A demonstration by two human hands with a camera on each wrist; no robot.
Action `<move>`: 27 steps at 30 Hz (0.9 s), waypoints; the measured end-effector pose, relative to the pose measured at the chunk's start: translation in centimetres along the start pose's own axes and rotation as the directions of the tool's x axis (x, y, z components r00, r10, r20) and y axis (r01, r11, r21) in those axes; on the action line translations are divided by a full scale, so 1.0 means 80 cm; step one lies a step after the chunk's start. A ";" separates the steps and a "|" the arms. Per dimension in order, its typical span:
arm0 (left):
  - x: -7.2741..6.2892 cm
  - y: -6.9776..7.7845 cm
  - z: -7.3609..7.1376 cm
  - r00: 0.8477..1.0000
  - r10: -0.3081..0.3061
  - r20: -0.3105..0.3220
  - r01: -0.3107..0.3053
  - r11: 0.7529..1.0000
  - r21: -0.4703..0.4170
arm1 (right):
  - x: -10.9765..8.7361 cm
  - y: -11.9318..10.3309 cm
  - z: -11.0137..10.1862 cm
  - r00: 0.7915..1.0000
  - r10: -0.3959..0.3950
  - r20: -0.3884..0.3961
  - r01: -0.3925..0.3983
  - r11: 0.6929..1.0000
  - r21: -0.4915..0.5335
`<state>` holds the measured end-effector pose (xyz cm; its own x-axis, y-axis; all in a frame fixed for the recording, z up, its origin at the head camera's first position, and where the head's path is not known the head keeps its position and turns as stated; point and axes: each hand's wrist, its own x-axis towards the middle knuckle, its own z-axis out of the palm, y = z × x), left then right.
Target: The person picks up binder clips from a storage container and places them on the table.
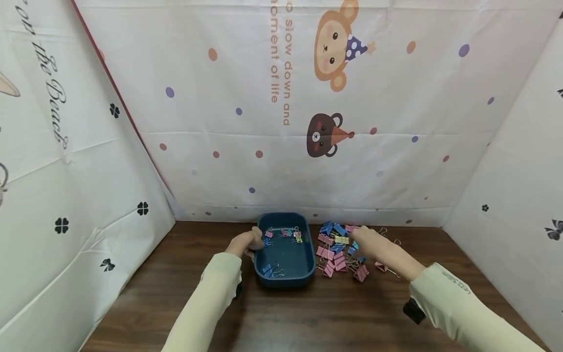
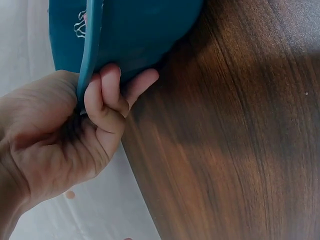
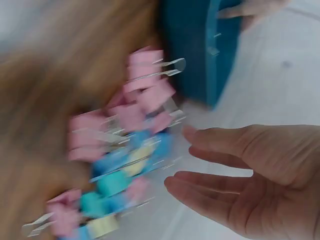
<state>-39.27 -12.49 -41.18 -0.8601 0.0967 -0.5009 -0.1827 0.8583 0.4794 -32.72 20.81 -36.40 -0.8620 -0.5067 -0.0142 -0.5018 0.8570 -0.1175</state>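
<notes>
A dark teal plastic tray stands on the table with several small binder clips inside, in pink, blue and yellow-green. My left hand grips its left wall; in the left wrist view the thumb is inside the rim and the curled fingers lie against the outside. To the tray's right lies a loose pile of pink, blue, teal and yellow binder clips. Over the pile's right side is my right hand. In the right wrist view its fingers are extended and apart, with nothing between them.
The dark wooden table extends in front of the tray and to both sides. A white printed cloth hangs right behind the tray and pile, with more cloth at left and right. A stray pink clip lies right of the pile.
</notes>
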 end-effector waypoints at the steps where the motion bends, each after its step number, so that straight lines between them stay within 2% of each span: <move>1: -0.001 -0.001 0.000 1.000 -0.003 0.002 0.003 1.000 0.010 | 0.007 -0.011 -0.007 1.000 -0.021 -0.014 0.021 1.000 -0.005; 6: -0.001 -0.005 0.003 1.000 -0.007 0.011 0.006 1.000 0.018 | 0.051 -0.079 -0.025 0.999 -0.044 -0.006 0.044 0.999 0.020; 10: 0.000 -0.006 0.001 1.000 -0.017 0.020 0.017 1.000 0.013 | 0.085 -0.130 -0.024 0.997 -0.047 0.061 0.045 0.998 0.043; 13: 0.002 -0.006 -0.001 1.000 -0.022 0.011 0.022 1.000 0.010 | 0.106 -0.157 -0.018 0.988 -0.090 0.123 0.082 0.994 0.065; 16: 0.005 -0.005 -0.002 1.000 -0.010 0.001 0.010 1.000 0.012 | 0.124 -0.171 -0.005 0.960 -0.177 0.216 0.162 0.983 0.083; 21: 0.005 -0.003 0.001 1.000 0.005 -0.007 -0.005 1.000 0.011 | 0.141 -0.180 0.027 0.890 -0.303 0.339 0.282 0.953 0.111; 23: 0.010 -0.003 0.002 1.000 -0.017 -0.010 0.017 1.000 0.001 | 0.142 -0.183 0.040 0.875 -0.318 0.365 0.302 0.948 0.102; 24: 0.020 -0.006 0.003 1.000 -0.026 -0.015 0.026 1.000 0.001 | 0.141 -0.184 0.045 0.869 -0.326 0.373 0.317 0.944 0.089; 27: 0.026 -0.006 0.004 0.999 -0.048 -0.023 0.049 0.999 0.015 | 0.139 -0.186 0.055 0.861 -0.322 0.393 0.331 0.942 0.045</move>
<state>-40.83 -12.51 -42.67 -0.8611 0.0434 -0.5065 -0.2170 0.8697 0.4433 -34.52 1.99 -39.17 -0.5529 -0.7492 -0.3646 -0.7554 0.6354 -0.1602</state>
